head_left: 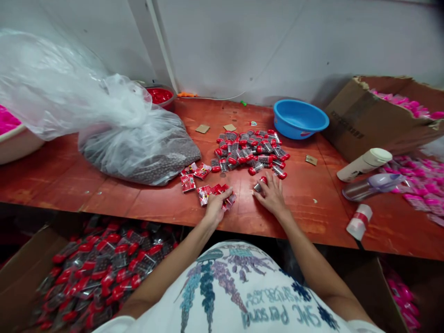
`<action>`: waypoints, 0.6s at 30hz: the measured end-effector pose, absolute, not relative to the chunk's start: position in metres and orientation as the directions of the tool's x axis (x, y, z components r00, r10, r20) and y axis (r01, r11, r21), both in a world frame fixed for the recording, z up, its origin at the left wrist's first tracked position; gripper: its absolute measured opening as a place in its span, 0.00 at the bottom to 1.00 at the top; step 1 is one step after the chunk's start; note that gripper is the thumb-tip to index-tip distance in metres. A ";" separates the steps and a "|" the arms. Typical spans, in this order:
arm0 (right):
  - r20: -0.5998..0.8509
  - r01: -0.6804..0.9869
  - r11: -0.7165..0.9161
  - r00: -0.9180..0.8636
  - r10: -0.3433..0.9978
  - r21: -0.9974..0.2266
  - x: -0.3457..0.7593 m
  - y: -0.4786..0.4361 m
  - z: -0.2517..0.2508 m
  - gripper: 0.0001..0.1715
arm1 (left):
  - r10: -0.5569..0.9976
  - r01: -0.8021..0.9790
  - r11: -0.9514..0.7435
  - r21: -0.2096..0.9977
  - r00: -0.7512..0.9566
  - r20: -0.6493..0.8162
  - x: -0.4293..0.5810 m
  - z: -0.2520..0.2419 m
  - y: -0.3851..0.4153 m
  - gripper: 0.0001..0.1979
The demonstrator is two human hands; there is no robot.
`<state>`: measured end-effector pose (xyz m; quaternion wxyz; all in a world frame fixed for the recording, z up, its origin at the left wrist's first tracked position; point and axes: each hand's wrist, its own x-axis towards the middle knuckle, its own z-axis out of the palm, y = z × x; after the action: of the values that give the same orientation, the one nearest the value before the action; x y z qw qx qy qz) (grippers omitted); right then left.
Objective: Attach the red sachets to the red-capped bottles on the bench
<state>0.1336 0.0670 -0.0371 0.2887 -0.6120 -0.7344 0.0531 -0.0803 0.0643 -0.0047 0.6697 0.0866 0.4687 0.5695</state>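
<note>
My left hand (215,205) rests on the red wooden table (104,194), fingers curled on a small red printed sachet (226,198) from a loose row of red sachets (201,182). My right hand (271,194) lies just right of it, fingers closed on a small clear packet with a red cap (259,185). Beyond both hands sits a pile of the same red-capped packets (249,151).
A big clear plastic bag of dark beads (138,152) lies at left. A blue bowl (300,119), a red bowl (160,96), a cardboard box of pink items (388,113), bottles (364,164) and pink packets (423,182) stand right. A box of red-capped packets (100,268) sits below.
</note>
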 end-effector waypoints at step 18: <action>0.146 0.710 -0.126 0.308 0.940 -0.693 0.102 0.055 -0.021 0.25 | 0.830 -0.684 0.365 0.632 -0.068 -0.553 -0.079 -0.002 0.058 0.08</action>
<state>0.1016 0.0552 -0.0212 0.3452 -0.7315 -0.5640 0.1665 -0.0791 0.0576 -0.0018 0.6781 0.0774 0.4717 0.5583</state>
